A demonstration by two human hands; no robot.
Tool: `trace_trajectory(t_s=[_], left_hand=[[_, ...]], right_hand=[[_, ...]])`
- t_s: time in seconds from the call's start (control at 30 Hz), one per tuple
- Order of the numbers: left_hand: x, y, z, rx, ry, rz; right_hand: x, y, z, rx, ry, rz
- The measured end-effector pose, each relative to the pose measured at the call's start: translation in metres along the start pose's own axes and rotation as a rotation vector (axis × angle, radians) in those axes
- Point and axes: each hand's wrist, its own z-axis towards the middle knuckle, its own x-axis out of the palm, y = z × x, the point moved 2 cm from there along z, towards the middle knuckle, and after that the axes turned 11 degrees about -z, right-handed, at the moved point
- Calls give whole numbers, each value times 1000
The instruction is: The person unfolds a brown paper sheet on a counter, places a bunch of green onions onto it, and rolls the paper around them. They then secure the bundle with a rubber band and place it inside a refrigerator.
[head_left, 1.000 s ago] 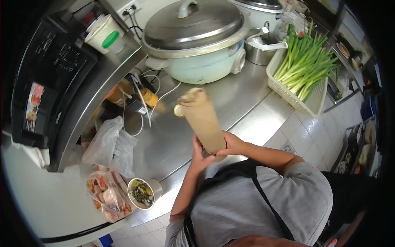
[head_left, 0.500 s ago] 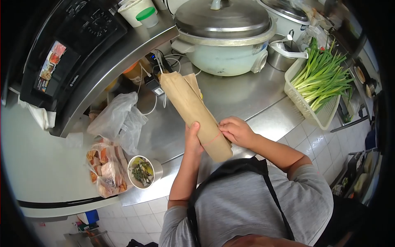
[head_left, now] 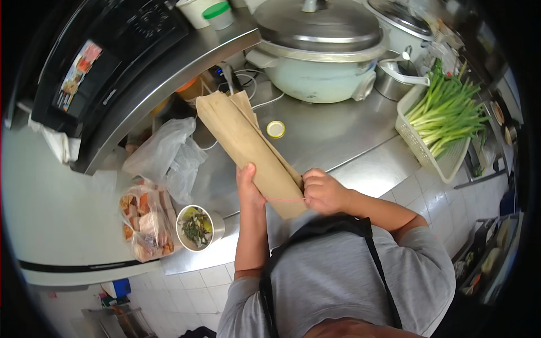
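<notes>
A long stack of folded brown paper bags (head_left: 248, 149) slants above the steel counter. My left hand (head_left: 249, 185) is closed on its left edge, thumb on top. At its lower right edge my right hand (head_left: 324, 191) is closed, pinching a thin pink rubber band (head_left: 284, 199) that runs across the lower end of the stack. Between the stack and my right hand the band stands stretched. The fingers under the stack are hidden.
A round lid (head_left: 275, 129) lies on the counter (head_left: 332, 132). Around it are a large lidded cooker (head_left: 318, 73), a basket (head_left: 420, 149) of green onions, a cup (head_left: 195, 228) of greens, bagged food (head_left: 147, 222), a plastic bag (head_left: 163, 152) and cables.
The stack has shifted left, with my left hand on it. My right hand has pulled the band outward from the stack's edge. The round lid now shows fully.
</notes>
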Motion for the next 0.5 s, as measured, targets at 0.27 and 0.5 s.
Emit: trace_trajectory(t_s=[0.27, 0.5], left_hand=[[-14, -63, 6, 529, -154, 28], [-49, -48, -4, 275, -31, 101]], right_hand=[[3, -23, -30, 50, 287, -111], [-36, -94, -31, 494, 75, -522]])
